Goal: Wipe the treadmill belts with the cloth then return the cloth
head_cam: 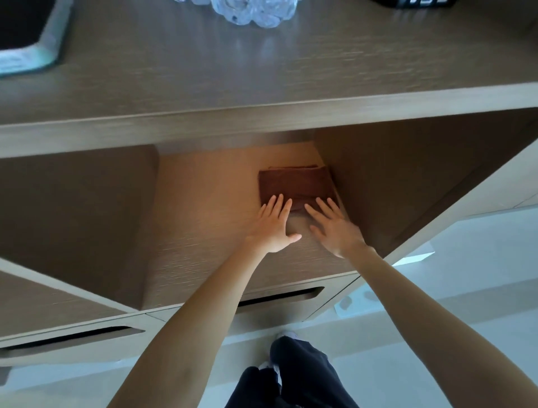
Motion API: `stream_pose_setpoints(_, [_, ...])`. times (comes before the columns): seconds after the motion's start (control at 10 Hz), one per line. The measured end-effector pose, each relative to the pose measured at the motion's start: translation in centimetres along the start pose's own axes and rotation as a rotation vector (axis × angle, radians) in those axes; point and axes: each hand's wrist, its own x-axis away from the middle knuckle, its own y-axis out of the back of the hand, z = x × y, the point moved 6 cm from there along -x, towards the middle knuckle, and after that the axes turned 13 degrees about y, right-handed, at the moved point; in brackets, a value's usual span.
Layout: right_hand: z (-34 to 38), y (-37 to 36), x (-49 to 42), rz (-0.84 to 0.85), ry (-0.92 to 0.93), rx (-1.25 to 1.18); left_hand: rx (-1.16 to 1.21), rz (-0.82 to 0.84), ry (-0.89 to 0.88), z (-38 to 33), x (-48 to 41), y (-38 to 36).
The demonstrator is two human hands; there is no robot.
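Note:
A folded brown cloth (pixel 295 183) lies flat at the back right of an open wooden shelf compartment (pixel 209 204), close to its right wall. My left hand (pixel 275 225) lies flat with straight fingers, the fingertips touching the cloth's near left edge. My right hand (pixel 332 225) is flat too, its fingertips on the cloth's near right edge. Neither hand grips anything. No treadmill is in view.
The cabinet's wooden top (pixel 262 72) overhangs the compartment. On it stand a crumpled clear plastic bag (pixel 253 11), a pale tray with a dark inside (pixel 32 43) at far left and a dark object (pixel 413 3) at far right. Drawer slots (pixel 279 298) lie below; pale floor to the right.

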Motion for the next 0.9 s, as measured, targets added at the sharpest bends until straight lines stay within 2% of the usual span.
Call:
stream_pose_setpoints(0.3, [-1.6,3.0,-5.4,0.116,-0.008,0.113,-0.037,0.016,0.083,-0.7,-4.6,2.6])
stream_pose_setpoints(0.5, [-1.9,4.3,-8.5,0.087,-0.045,0.057,-0.063,0.047,0.130,-0.3,-7.9,3.7])
stream_pose_setpoints(0.8, [-3.1,5.4,-12.0,0.080,-0.058,0.018,-0.038,0.082,0.094,0.5,-10.9,6.4])
stream_pose_setpoints(0.9, [-2.1,5.8,-11.0,0.059,-0.052,-0.001,-0.005,0.027,0.055,0.5,-9.0,6.9])
